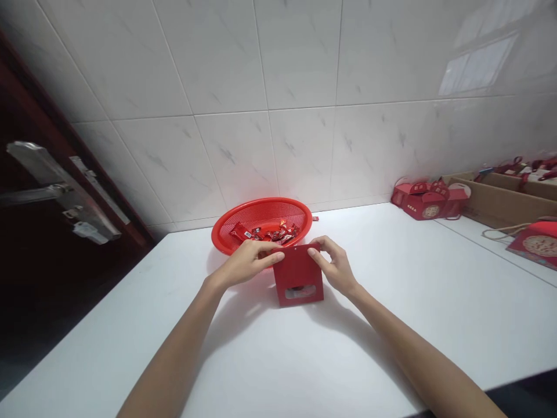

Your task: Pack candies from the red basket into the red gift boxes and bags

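Observation:
A small red box with a clear oval window near its base stands upright on the white table. My left hand pinches its top left corner, thumb on the near face. At the top right corner my right hand grips the box in the same way. Something wrapped shows dimly through the window. Just behind the box is a red plastic basket holding several red-wrapped sweets; the box and my left hand hide part of it.
Red gift boxes and a cardboard carton with red items stand at the back right. Another red box with a cord handle lies at the right edge. A tiled wall borders the table's back; a door is at left.

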Tool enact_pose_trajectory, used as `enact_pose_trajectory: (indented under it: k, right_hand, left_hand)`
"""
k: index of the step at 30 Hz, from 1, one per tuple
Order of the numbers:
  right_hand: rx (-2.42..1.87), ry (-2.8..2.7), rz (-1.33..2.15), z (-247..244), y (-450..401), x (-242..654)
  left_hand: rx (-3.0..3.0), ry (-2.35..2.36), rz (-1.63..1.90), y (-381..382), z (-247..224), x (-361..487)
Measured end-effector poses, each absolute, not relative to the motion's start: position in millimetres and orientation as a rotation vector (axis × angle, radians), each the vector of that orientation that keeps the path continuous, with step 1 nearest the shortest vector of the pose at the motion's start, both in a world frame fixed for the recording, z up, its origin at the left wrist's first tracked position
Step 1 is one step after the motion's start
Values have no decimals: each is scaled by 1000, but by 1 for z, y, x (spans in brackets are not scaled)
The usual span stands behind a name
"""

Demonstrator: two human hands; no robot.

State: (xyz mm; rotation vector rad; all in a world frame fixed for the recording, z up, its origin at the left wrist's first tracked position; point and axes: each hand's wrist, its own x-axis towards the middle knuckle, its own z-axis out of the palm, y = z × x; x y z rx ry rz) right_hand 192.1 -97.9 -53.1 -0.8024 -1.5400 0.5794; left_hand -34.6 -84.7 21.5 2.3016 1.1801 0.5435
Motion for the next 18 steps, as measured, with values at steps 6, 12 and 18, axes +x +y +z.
enact_pose_trajectory:
  k: [6,12,18]
  right_hand:
    - [-904,-1351,390,-42,-71,243]
    - [-1158,-932,37,-49,-46,348]
    - [-1414,-666,-278,-57,-51,427]
  left_hand:
    - [2317,1221,680,-85,24,-35]
    - [2368,1244,638,-98,33,-53]
    - [2248,1562,687,-132,11,-128]
